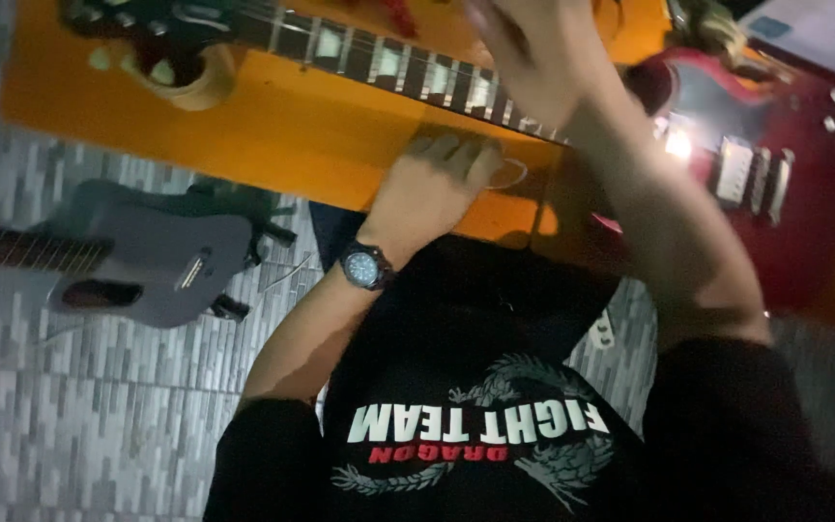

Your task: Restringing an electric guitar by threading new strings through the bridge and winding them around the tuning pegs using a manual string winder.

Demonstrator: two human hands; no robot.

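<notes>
A red electric guitar [804, 222] lies across an orange table [273, 140], its dark neck with pale inlays [388, 63] running to the upper left. My left hand [437, 174], with a dark wristwatch [364, 266] on the wrist, rests knuckles-up on the table just below the neck, fingers curled under. A thin wire loop [512, 176] curls out beside its fingertips; whether they pinch it is unclear. My right hand [524, 48] is raised over the neck near the body, blurred by motion, so its grip is hidden.
A grey electric guitar [147, 256] lies on the grey tiled floor [70, 416] at the left. A tan ring-shaped object [195, 87] sits under the headstock end. Papers [823, 34] lie at the top right. A white plug block [603, 333] is on the floor by my body.
</notes>
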